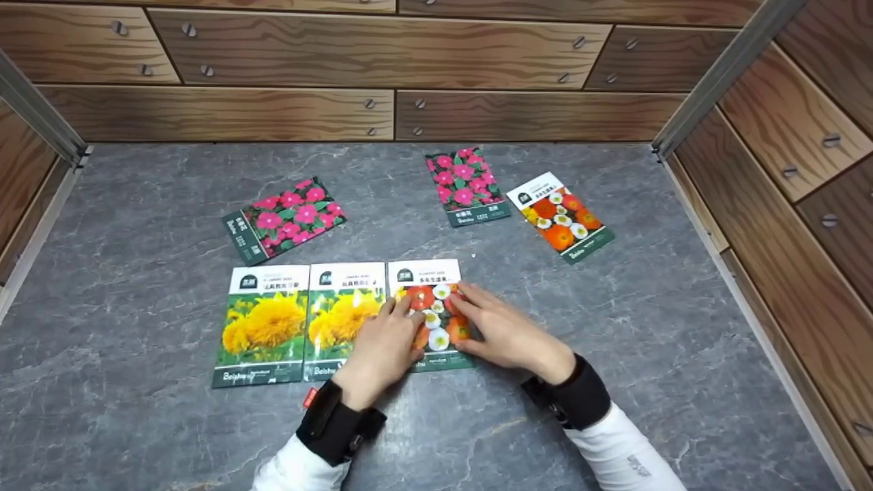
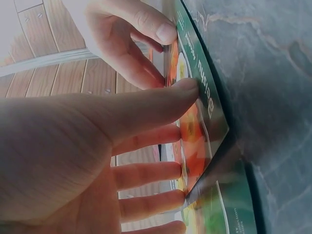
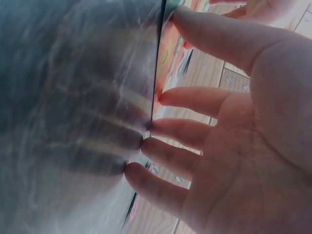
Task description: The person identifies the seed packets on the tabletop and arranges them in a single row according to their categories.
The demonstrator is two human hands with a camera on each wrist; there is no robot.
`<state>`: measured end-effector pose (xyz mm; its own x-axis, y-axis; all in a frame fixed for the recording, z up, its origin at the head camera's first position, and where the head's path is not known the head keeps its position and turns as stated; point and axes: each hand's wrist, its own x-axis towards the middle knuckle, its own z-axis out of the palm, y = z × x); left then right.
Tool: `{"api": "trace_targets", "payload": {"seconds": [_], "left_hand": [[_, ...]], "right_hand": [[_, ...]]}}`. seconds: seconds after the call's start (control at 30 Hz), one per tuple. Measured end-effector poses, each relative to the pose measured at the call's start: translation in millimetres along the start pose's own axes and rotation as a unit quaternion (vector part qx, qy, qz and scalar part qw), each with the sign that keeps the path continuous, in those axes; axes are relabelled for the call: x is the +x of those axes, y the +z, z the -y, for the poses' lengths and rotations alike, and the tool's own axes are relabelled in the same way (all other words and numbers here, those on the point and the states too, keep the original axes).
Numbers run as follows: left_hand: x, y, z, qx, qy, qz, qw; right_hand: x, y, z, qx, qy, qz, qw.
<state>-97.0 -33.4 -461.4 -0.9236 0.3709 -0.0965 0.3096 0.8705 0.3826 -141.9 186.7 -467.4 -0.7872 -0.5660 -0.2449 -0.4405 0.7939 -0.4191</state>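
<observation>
A seed packet with orange and white flowers (image 1: 438,337) lies flat at the right end of a row of three. My left hand (image 1: 383,348) rests its fingertips on its left part, straight fingers spread and thumb on the green lower band. On the right edge of the same packet, my right hand (image 1: 508,331) touches with thumb and fingertips; in the right wrist view some fingers (image 3: 170,156) meet the tabletop. Beside it lies a yellow-flower seed packet (image 1: 341,324), partly under my left hand. Another yellow-flower packet (image 1: 262,334) forms the row's left end.
Behind the row, a pink-flower packet (image 1: 290,218) lies tilted at left. Farther right are a second pink-flower packet (image 1: 467,184) and a tilted orange-flower packet (image 1: 563,217). Wood-patterned walls (image 1: 382,54) border the grey marbled tabletop (image 1: 136,409) at the back and sides.
</observation>
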Motion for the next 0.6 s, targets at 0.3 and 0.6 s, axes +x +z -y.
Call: {"api": "trace_targets", "payload": {"seconds": [0.3,0.6], "left_hand": [[1.6,0.3,2.6,0.005,0.0,-0.009,0.9999],[2.5,-3.0,3.7,0.004,0.0,-0.002,1.0]], "right_hand": [[0.2,0.8,1.8,-0.003,-0.001,0.001,1.0],[0.7,2.0,3.0,-0.007,0.001,0.003,1.0]]}}
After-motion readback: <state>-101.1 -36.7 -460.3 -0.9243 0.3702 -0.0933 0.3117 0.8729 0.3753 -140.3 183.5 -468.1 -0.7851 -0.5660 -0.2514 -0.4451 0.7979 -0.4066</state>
